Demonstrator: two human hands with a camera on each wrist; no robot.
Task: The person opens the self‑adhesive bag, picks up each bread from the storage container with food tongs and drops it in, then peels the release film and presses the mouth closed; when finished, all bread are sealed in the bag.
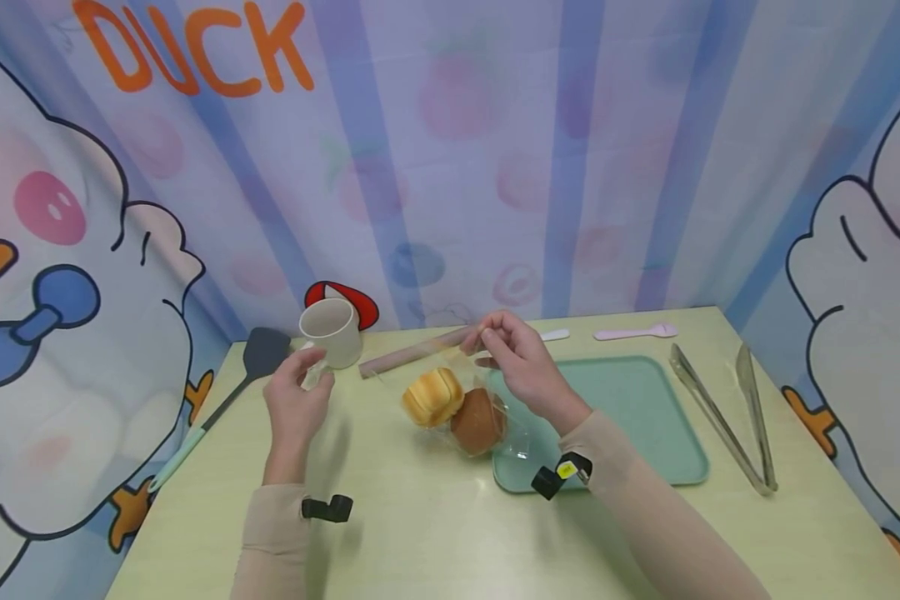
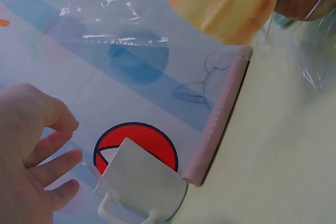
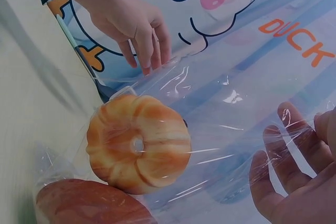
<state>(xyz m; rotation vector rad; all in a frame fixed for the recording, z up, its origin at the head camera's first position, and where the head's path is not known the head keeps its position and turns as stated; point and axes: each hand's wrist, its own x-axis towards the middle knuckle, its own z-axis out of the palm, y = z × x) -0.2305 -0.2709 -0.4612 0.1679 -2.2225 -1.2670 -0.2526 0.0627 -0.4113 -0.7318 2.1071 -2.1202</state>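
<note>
My right hand point(image 1: 521, 367) pinches the top of a clear plastic bag point(image 3: 231, 98) between thumb and fingers. Inside the bag are a yellow fluted bread roll point(image 1: 432, 397) and a smooth brown bun point(image 1: 478, 422). The bag overlaps the left edge of a green tray point(image 1: 622, 417) in the head view. On the other side my left hand point(image 1: 296, 408) is raised with loosely bent fingers and holds nothing. Just beyond it stands a white mug point(image 1: 333, 337), its handle visible in the left wrist view.
A long pinkish bar point(image 1: 397, 360) lies behind the bag. To the left is a dark-headed spatula point(image 1: 265, 352) with a mint handle. Metal tongs point(image 1: 708, 403) lie spread at the right. A pink utensil point(image 1: 637, 332) and a white one point(image 1: 557, 335) lie along the back edge.
</note>
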